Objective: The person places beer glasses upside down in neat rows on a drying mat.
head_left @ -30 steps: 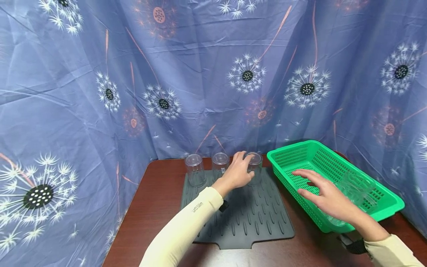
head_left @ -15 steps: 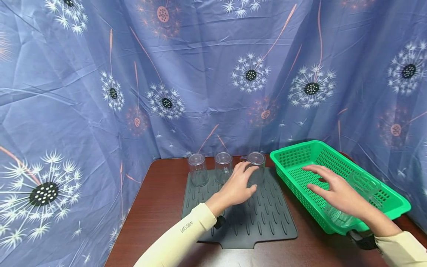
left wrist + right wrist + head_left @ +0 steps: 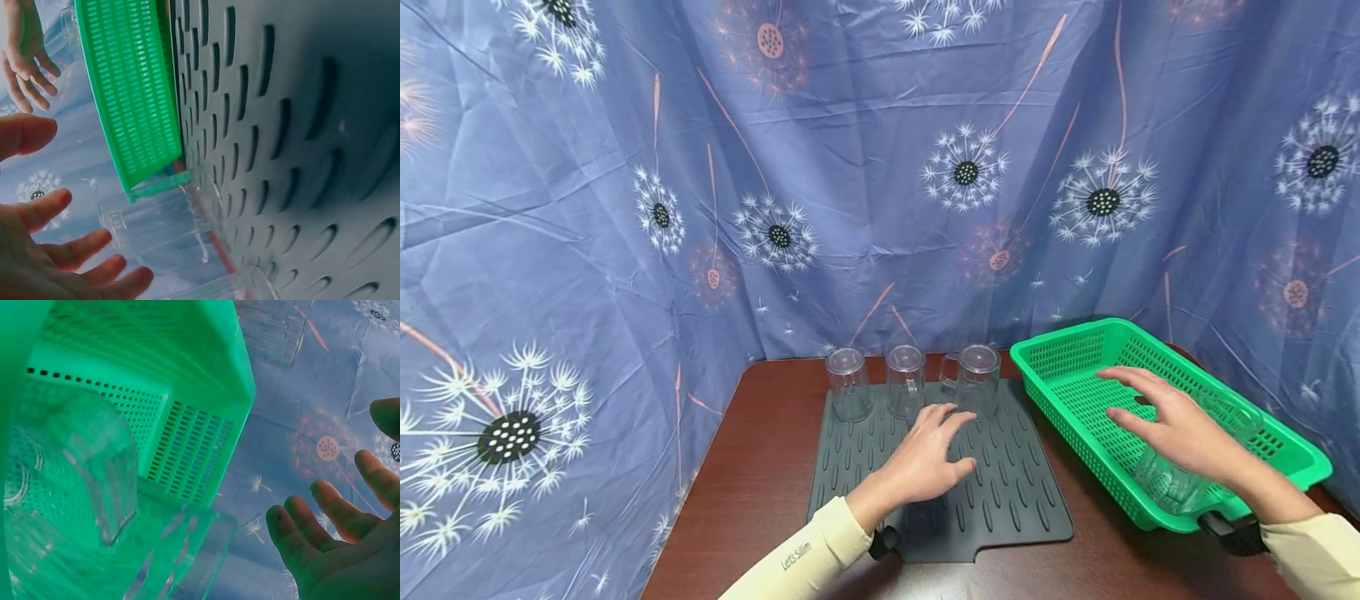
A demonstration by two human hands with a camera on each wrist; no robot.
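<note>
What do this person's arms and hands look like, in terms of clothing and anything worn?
The left hand and right hand are ungloved. Both sleeves are pale cream-yellow; the left sleeve carries small dark lettering, while the right sleeve shows none. Something black is worn at each wrist, with a band visible on the right.

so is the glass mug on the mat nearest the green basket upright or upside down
Upside down: the head view shows the glass mug with its closed base uppermost, rim down on the gray mat.
</note>
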